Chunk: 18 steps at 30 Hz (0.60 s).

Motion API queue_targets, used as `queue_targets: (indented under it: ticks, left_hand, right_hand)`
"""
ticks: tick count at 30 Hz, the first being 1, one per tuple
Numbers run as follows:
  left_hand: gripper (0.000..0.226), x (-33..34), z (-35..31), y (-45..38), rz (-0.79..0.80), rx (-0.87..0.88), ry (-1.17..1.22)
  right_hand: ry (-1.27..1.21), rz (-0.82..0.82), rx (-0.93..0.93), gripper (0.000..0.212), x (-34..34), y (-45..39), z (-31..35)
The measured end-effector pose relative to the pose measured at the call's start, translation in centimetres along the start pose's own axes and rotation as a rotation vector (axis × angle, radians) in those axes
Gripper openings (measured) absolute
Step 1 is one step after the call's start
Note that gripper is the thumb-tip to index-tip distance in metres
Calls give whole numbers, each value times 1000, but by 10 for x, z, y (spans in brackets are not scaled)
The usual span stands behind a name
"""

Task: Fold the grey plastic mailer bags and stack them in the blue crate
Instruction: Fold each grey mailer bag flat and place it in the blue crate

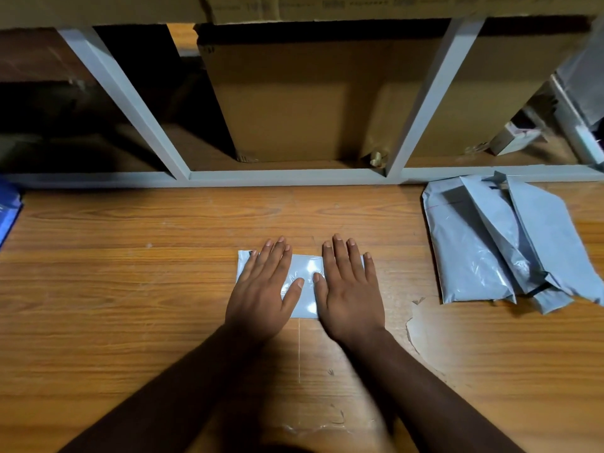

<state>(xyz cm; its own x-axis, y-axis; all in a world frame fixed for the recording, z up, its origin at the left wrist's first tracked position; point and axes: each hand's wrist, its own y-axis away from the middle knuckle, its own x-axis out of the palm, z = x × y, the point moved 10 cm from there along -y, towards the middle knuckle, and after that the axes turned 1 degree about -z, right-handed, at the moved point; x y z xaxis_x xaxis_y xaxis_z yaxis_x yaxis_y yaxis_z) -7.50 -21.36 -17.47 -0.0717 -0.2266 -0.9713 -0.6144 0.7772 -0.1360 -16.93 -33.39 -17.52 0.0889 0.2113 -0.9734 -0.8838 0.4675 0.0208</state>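
Note:
A folded grey mailer bag (305,276) lies flat on the wooden table in the middle of the view. My left hand (261,289) presses on its left half with straight fingers. My right hand (349,289) presses on its right half the same way, thumbs nearly meeting. A loose pile of unfolded grey mailer bags (510,243) lies at the right, by the shelf frame. Only a corner of the blue crate (9,210) shows at the left edge.
The wooden table (130,289) has a chipped patch of veneer (421,325) right of my right wrist. A grey metal shelf frame (287,176) runs along the table's far edge, with cardboard boxes (294,99) behind it.

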Motion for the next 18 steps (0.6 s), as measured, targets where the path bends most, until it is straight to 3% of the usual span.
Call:
queue_targets:
  ticks: [11, 18]
  left_hand:
    - [66, -3, -2, 1, -8, 11, -3]
    - [53, -15, -20, 12, -60, 197, 3]
  right_hand:
    - [37, -7, -11, 63, 5, -2, 6]
    - [22, -106, -170, 57, -13, 0, 26]
